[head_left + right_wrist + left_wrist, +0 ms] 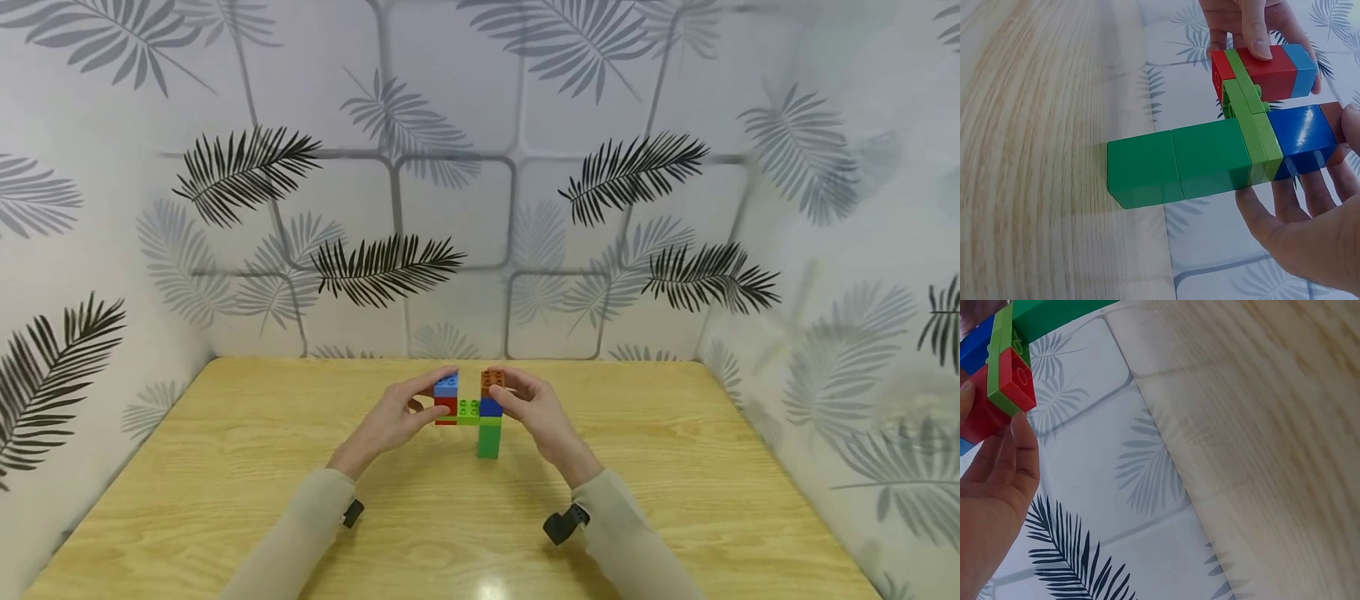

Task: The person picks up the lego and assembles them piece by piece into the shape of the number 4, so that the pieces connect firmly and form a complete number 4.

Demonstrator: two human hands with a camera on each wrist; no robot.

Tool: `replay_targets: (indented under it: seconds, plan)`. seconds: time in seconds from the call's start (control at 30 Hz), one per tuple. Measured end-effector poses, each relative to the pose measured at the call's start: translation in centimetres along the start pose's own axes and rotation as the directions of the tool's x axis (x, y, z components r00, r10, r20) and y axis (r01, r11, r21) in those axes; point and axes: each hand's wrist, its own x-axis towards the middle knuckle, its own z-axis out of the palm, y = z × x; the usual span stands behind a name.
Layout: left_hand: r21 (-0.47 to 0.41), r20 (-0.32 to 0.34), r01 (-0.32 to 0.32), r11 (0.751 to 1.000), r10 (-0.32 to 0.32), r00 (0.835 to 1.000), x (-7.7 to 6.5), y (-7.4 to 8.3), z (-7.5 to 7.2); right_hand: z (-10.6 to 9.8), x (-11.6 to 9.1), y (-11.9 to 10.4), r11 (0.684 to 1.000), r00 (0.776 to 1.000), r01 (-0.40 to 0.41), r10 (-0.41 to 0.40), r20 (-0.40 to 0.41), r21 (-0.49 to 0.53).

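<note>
A joined structure of toy building bricks stands on the table. Its right column has green bricks (1210,159) at the bottom, lime plates (468,412) above them, then a dark blue brick (1300,134) and a brown brick (492,378) on top. The lime plates reach left to a raised red brick (1269,70) with a light blue brick (446,385) over it and a red piece (1017,381) beneath. My left hand (393,417) pinches the red brick between thumb and fingers. With my right hand (543,414) I hold the brown and dark blue bricks, thumb on the brown one.
The wood-grain table (225,467) ends at a leaf-patterned covering (465,208) behind and on both sides. Dark straps (567,523) sit at both wrists by the light sleeves. Below the left red stack there is a gap above the tabletop.
</note>
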Motion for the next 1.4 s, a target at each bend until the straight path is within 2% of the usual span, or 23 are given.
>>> replay_targets:
  seconds: [0.4, 0.83, 1.1, 1.2, 1.4]
  plan:
    - [0.004, -0.022, 0.0, 1.0, 0.0, 1.0, -1.1, -0.9, -0.2, 1.1, 0.0, -0.1, 1.0, 1.0, 0.009, -0.009, -0.015, 0.017]
    - [0.005, 0.01, -0.015, 1.0, 0.015, 1.0, -0.4, -0.5, 0.4, 0.2, -0.4, 0.0, 1.0, 1.0, 0.008, -0.007, -0.017, 0.02]
    - [-0.049, 0.038, 0.03, 0.998, -0.028, 0.999, -0.7, 0.0, 0.0, -0.1, 0.3, 0.0, 0.999, 0.999, 0.007, -0.005, 0.035, -0.037]
    - [-0.049, 0.023, 0.049, 0.998, -0.048, 0.999, -0.7, 0.1, 0.0, -0.2, 0.5, 0.0, 0.998, 0.998, 0.015, -0.011, 0.06, -0.068]
    - [-0.101, -0.031, 0.136, 0.986, -0.14, 0.99, -0.4, -0.3, 0.1, -0.2, 0.6, 0.3, 0.99, 0.995, 0.008, 0.006, 0.095, -0.144]
